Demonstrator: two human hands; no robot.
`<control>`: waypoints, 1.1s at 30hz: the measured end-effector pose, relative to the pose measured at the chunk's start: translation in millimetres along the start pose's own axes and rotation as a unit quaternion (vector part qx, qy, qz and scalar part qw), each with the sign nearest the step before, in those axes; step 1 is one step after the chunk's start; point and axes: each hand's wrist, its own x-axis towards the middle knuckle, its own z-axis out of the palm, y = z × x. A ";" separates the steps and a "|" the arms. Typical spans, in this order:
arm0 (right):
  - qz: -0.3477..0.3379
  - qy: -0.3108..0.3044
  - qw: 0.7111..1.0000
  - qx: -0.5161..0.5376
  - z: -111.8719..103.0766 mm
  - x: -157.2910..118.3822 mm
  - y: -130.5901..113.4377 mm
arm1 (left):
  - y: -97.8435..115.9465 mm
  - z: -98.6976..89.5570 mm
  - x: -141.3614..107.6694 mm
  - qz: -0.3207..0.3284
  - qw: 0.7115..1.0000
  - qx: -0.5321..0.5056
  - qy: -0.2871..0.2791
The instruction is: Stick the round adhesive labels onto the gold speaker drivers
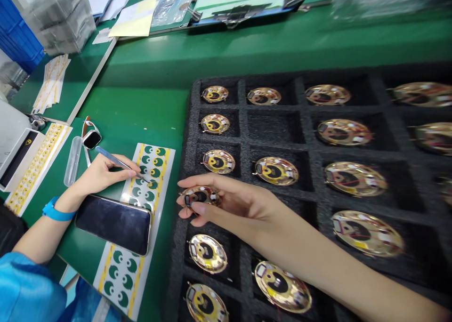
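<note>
The green table (141, 100) runs out of frame. From 2 to 6 o'clock, a black foam compartment tray (192, 105) is cut off right and below. At 8 o'clock, a black phone (113, 223) hides part of a white-and-yellow sticker sheet (168, 162). The left hand's (102, 173) fingers pinch slim blue-grey tweezers (109, 157); the right hand's (243, 204) grip a gold oval part (197, 194), partly thumb-covered, over the tray's left side.

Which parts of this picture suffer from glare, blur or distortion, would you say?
Head view: bright glints on the gold pieces and a sheen on the sticker sheet; deep shadow in the wells of the black tray; blur on the clear plastic at top right and the pieces by the right edge, where shapes look stretched, probably by the lens.
</note>
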 end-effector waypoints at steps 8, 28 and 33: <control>0.016 0.050 0.998 0.028 10.5 -3.9 -7.8 | 6.8 -9.0 -4.3 0.038 0.994 0.001 -0.098; 0.022 0.008 1.000 0.020 7.2 -3.6 -8.7 | 14.1 7.4 -10.8 -0.023 0.969 -0.244 0.018; 0.012 -0.035 0.998 0.053 16.2 -12.8 1.4 | 30.0 37.2 -22.5 -0.066 0.947 -0.311 0.051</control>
